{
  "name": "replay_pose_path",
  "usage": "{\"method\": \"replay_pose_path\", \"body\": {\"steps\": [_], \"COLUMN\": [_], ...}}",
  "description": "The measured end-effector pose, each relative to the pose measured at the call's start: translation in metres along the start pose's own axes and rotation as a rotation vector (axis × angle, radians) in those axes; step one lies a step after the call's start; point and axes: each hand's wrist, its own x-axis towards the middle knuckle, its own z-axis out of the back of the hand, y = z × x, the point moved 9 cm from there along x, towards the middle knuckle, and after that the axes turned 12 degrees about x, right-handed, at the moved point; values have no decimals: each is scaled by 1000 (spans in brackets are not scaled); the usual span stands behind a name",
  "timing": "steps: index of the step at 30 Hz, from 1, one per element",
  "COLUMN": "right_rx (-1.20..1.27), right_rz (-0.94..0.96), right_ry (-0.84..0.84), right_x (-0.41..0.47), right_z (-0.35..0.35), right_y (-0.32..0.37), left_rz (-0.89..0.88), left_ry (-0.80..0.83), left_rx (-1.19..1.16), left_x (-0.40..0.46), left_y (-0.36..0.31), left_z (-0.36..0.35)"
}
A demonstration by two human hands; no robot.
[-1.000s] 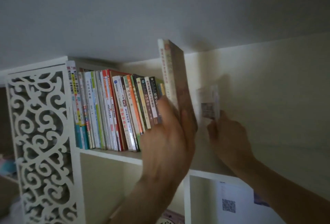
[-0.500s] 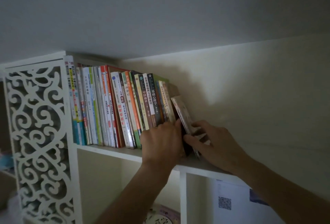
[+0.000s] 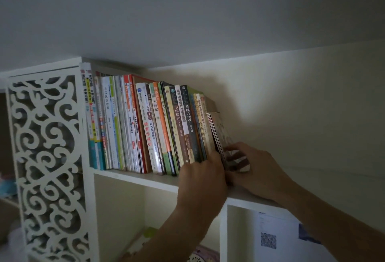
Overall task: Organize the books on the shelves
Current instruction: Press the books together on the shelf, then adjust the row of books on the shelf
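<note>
White board forms the top shelf (image 3: 133,179) of a bookcase, and a long row of upright paperback books (image 3: 145,128) stands on it, leaning slightly to the left against a white side panel cut in scrolling fretwork (image 3: 48,157). At the right end of the row sits a small stack of thin pale-covered booklets (image 3: 220,134), tilted the same way and touching the last tall book. The left hand (image 3: 203,178) is raised in front of the row's right end, fingers curled against the spines and the booklets' near edge; whether it grips anything I cannot tell. The right hand (image 3: 256,170) comes in from the right, fingers curled round the booklets' lower part, holding them against the row. Below the shelf, a white sheet with a square code (image 3: 270,238) hangs in the compartment.
</note>
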Motion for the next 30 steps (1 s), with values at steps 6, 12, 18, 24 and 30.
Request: {"method": "replay_pose_path", "body": {"steps": [6,12,18,24,30], "right_rx": [-6,-202,-857,-983,-982], "right_rz": [-42,-71,27,222,199], "right_ry": [20,16,-200,-361,-379], "right_x": [0,-15,-79,-97,-98], "right_z": [-3,-3,-20,-29,-29], "right_y": [-7,5,26,40,39], "left_rz": [-14,-22,-108,-198,-178], "left_ry": [27,-144,-296,-345,-336], "left_rx": [-68,-254,-342,-450,-594], "left_x": [7,-35,-75,-91,-91], "left_y": [1,17,50,58,62], "left_z": [-3,-13,-44,-56,-61]}}
